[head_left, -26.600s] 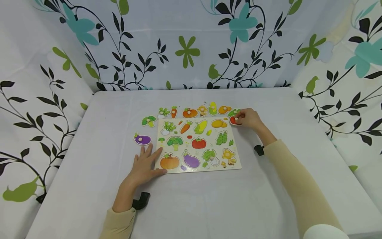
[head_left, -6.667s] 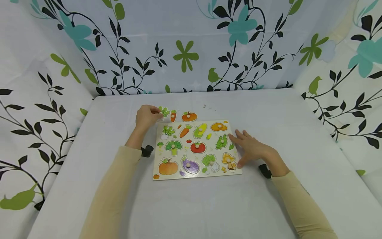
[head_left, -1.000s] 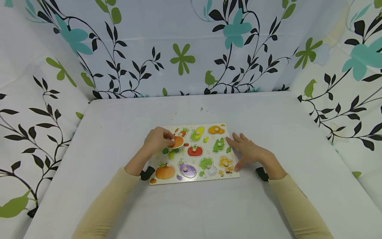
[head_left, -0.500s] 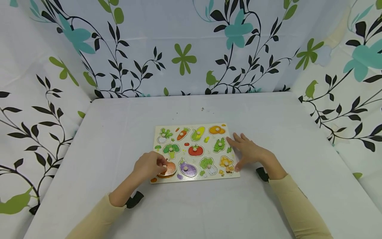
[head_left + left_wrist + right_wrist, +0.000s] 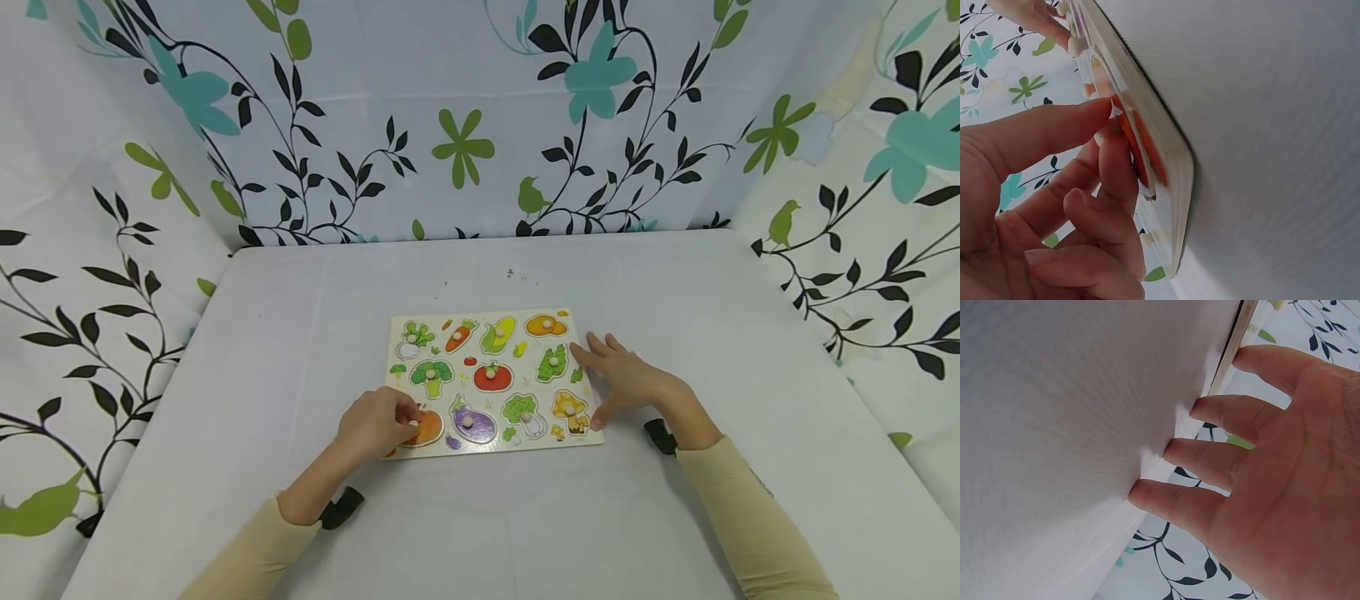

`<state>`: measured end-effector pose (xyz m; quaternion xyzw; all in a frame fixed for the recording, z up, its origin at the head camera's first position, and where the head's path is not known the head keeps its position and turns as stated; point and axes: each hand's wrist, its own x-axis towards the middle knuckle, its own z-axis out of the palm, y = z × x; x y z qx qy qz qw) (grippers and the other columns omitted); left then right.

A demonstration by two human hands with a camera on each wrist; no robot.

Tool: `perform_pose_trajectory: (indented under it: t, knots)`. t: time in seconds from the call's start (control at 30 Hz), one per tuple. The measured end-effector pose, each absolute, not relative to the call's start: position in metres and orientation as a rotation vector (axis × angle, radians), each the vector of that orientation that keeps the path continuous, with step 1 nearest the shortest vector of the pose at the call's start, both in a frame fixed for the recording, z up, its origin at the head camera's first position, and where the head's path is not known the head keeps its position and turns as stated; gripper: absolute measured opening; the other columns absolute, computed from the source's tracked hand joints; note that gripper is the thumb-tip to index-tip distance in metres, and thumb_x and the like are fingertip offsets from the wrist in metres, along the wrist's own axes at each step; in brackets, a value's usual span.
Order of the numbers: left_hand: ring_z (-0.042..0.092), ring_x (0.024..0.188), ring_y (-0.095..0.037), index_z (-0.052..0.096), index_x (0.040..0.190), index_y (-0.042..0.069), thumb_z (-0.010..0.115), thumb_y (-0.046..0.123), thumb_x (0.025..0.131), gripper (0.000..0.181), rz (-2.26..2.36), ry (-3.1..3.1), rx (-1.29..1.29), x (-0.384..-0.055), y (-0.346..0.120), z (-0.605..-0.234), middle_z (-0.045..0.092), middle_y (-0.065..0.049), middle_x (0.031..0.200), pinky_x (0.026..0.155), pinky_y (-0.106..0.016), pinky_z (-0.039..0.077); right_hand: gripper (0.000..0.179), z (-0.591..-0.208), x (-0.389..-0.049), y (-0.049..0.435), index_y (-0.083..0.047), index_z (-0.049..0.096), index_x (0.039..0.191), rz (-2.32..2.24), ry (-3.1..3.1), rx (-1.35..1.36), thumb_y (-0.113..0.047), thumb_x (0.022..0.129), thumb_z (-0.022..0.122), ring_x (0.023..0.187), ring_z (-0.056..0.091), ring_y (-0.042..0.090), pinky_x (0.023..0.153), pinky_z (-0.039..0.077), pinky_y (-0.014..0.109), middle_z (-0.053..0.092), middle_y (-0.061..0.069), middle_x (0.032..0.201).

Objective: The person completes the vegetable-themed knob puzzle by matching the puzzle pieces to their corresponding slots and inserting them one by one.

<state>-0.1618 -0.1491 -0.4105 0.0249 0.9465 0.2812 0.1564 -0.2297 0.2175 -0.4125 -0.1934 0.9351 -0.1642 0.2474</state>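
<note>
My left hand (image 5: 378, 423) pinches the small knob of an orange pumpkin puzzle piece (image 5: 429, 428) at the lower left of a cream wooden puzzle board (image 5: 525, 371). In the left wrist view, thumb and index finger meet at the knob and the pumpkin piece (image 5: 1135, 147) lies against the board's face. Knobbed vegetable pieces fill the other places, among them an eggplant (image 5: 472, 427), a tomato (image 5: 492, 379) and broccoli (image 5: 431, 375). My right hand (image 5: 626, 379) spreads its fingers along the board's right edge, some fingertips pressing the cloth in the right wrist view.
A white cloth covers the table (image 5: 480, 525) beneath the board. Patterned curtains (image 5: 337, 75) with leaves and flowers enclose the back and both sides. Small dark specks (image 5: 510, 273) lie on the cloth behind the board.
Pieces that lay behind and left of the board now sit in it. The left hand brought the pumpkin from the board's upper left to its lower left. The right hand stays still lately.
</note>
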Motion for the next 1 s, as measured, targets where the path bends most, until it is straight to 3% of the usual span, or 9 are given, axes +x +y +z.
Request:
perform_pose_trajectory:
  t: [0.47, 0.6, 0.83, 1.0]
  knots:
    - [0.047, 0.057, -0.014, 0.067, 0.078, 0.013, 0.073, 0.008, 0.08, 0.009, 0.747, 2.692, 0.137, -0.163, -0.148, -0.411, 0.052, 0.001, 0.063, 0.05, -0.024, 0.03, 0.122, -0.411, -0.227, 0.217, -0.008, 0.024, 0.155, -0.442, 2.552, -0.524, -0.034, 0.058, 0.092, 0.146, -0.002, 0.053, 0.112, 0.011, 0.072, 0.007, 0.027, 0.161]
    - [0.047, 0.056, -0.014, 0.067, 0.09, 0.012, 0.073, 0.008, 0.079, 0.013, 0.763, 2.698, 0.13, -0.161, -0.149, -0.414, 0.053, 0.0, 0.065, 0.05, -0.024, 0.031, 0.121, -0.412, -0.228, 0.218, -0.009, 0.024, 0.155, -0.435, 2.55, -0.522, -0.035, 0.059, 0.092, 0.147, -0.002, 0.052, 0.112, 0.01, 0.072, 0.007, 0.026, 0.162]
    - [0.051, 0.057, -0.013, 0.061, 0.119, 0.006, 0.077, 0.021, 0.081, 0.044, 0.88, 2.677, 0.058, -0.161, -0.154, -0.409, 0.059, 0.0, 0.075, 0.053, -0.026, 0.037, 0.121, -0.413, -0.229, 0.221, -0.009, 0.024, 0.156, -0.45, 2.551, -0.526, -0.035, 0.059, 0.092, 0.147, -0.002, 0.052, 0.113, 0.01, 0.071, 0.007, 0.026, 0.162]
    - [0.057, 0.075, -0.023, 0.059, 0.128, 0.002, 0.071, 0.029, 0.087, 0.05, 0.81, 2.884, 0.021, -0.16, -0.17, -0.396, 0.065, -0.011, 0.096, 0.059, -0.031, 0.045, 0.117, -0.411, -0.226, 0.23, -0.009, 0.023, 0.156, -0.474, 2.598, -0.524, -0.042, 0.064, 0.089, 0.147, 0.002, 0.053, 0.114, 0.011, 0.07, 0.008, 0.025, 0.162]
